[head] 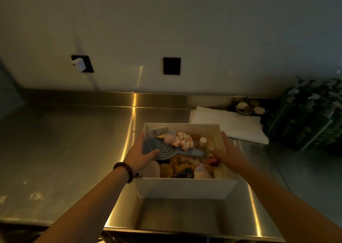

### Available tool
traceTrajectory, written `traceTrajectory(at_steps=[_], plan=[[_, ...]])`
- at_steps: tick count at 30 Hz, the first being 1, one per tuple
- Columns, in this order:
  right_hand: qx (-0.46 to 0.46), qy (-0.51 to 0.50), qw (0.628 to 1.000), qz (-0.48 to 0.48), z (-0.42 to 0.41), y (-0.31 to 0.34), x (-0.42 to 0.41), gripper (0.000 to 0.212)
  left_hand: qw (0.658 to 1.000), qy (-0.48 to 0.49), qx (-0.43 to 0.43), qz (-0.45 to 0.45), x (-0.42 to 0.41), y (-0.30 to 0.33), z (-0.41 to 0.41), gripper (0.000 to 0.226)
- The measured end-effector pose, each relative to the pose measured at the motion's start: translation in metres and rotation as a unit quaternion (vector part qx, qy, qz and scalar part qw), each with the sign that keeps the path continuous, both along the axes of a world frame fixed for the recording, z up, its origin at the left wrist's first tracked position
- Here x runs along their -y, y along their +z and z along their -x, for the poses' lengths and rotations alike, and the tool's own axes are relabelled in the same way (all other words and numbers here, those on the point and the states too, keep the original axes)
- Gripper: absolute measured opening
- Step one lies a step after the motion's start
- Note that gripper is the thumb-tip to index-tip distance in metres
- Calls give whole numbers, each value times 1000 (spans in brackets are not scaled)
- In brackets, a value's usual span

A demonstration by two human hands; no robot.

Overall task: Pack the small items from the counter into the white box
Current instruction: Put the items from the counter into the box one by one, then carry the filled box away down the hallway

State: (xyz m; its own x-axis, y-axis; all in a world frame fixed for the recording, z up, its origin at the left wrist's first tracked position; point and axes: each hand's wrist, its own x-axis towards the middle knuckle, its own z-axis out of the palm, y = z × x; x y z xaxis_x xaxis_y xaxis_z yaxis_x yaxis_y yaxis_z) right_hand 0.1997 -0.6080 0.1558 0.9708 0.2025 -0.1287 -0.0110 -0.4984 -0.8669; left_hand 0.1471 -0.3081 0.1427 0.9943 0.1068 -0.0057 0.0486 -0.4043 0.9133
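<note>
Fingers [153,152] over steel counter [64,150]

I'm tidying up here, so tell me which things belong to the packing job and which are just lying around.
Job: white box, blue hairbrush, scrunchie, small bottle, left hand, right hand.

Lying about: white cloth, small bowls, green crates, wall plates.
</note>
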Motion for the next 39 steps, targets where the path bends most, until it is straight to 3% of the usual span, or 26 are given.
traceTrajectory(at_steps=[5,9,19,23,29,39], plan=[[-46,-17,998,-42,-2,-10,5,73,996,7,-55,64,-2,-7,-5,87],[-72,-32,994,-74,-5,-19,7,88,991,20,-72,113,-3,-12,-3,93],[-92,-50,991,-86,-4,-20,2,90,988,11,-80,133,-2,-12,-2,99],[-62,-56,993,-87,7,-18,-2,81,988,-4,-83,131,-7,-7,6,99],[-49,-107,987,-108,37,-11,18,91,988,-87,-43,121,3,18,6,95],[41,-287,948,-134,172,11,103,80,955,-284,-47,74,117,29,0,99]])
